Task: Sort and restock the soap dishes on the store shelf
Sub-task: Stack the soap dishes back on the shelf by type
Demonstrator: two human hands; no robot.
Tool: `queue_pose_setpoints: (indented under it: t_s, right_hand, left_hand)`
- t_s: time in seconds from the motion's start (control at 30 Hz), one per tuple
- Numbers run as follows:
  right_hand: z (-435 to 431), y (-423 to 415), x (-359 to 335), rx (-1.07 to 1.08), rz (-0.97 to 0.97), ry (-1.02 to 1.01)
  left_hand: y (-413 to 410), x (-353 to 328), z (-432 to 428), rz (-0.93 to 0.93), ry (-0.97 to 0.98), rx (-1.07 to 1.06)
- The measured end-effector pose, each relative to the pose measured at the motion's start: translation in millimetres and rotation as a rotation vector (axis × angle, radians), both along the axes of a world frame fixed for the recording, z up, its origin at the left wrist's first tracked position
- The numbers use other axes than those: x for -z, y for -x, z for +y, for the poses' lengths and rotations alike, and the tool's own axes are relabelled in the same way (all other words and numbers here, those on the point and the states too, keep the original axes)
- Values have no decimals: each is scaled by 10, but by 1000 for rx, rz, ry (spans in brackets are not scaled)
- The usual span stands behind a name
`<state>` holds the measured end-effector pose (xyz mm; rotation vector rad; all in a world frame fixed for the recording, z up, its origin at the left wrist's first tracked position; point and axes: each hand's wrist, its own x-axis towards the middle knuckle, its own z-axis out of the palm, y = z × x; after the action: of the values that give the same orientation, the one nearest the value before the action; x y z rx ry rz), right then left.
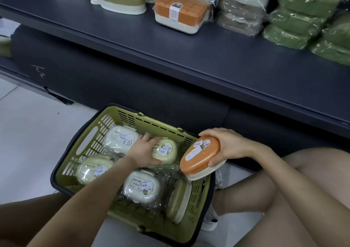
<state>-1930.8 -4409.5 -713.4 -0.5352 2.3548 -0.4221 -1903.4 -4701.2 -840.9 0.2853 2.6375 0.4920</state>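
- Bare forearms and knees frame the near edge; the person sits low on a pale tiled floor (pixel 28 133) facing a dark shelf (pixel 170 44).
- Between the knees is a green basket (pixel 83 144) holding wrapped soap dishes.
- The left hand (pixel 145 152) reaches into the basket, fingers and thumb curled round a pale yellow soap dish (pixel 166 151) at the far side.
- Its lid faces up and carries a cartoon dog, handwritten-style lines and a barcode sticker; the writing is too small to read.
- The right hand (pixel 227 144) grips an orange soap dish (pixel 198 156) over the basket's right rim, thumb on the near edge and fingers over the far edge.
- This oval dish has a cream base and is tilted, lid facing left and towards the camera, long axis running near-left to far-right. Its white labels are unreadable.
- Two white dishes (pixel 119 139) (pixel 142 187) and a pale green dish (pixel 92 168) lie lid up; an olive dish (pixel 178 201) stands on edge at the right wall.
- On the shelf: olive-and-cream dishes (pixel 121 2) far left, an orange box (pixel 181 12) with a paper label, grey packs (pixel 242 10), and green packs (pixel 295 19) far right.
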Motion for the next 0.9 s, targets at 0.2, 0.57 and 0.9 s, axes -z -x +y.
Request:
queue_pose_setpoints:
  t_s: [0.2,0.57,0.9]
  right_hand:
    - [-42,-37,-409,44,42,123]
    - [159,0,-1461,407,400,695]
    - [237,783,-1311,699,712,351]
  left_hand:
    - [-74,-561,-206,123,-74,-99]
    - [44,-2090,-549,499,-140,-188]
    - [928,-2581,-311,561,-21,-178]
